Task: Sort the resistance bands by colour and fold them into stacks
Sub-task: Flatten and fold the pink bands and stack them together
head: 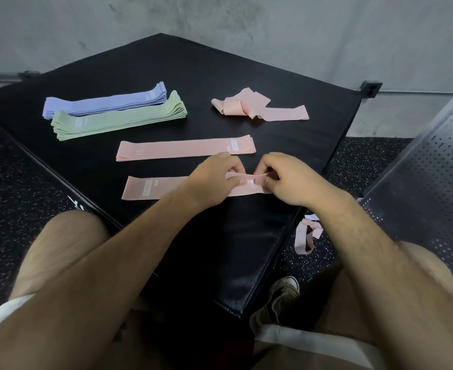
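1. We see a black padded desk [166,70] set corner-on to the person, carrying all but one of the bands.
2. Our left hand [214,177] and right hand [289,180] sit close together at the near edge. Both have curled fingers pinching the right end of a flat pink fabric resistance band [150,186].
3. That band lies lengthways on the desk, its left part flat and bearing a pale label, its right end lifted and bunched between the two hands.
4. Just beyond it, a second pink fabric band [185,149] lies flat and parallel, apart from the hands.
5. At the far left, a neat stack of lilac fabric bands [105,104] lies just behind a neat stack of pale green fabric bands [118,118], the two overlapping slightly.
6. At the far right of the desk, a loose, twisted heap of pink bands [244,106] lies unsorted.
7. One more twisted pink band [304,236] lies on the speckled floor beside the desk's right edge.
8. We also see a dark sneaker [281,295] below and a grey perforated metal panel [433,161] at the right.
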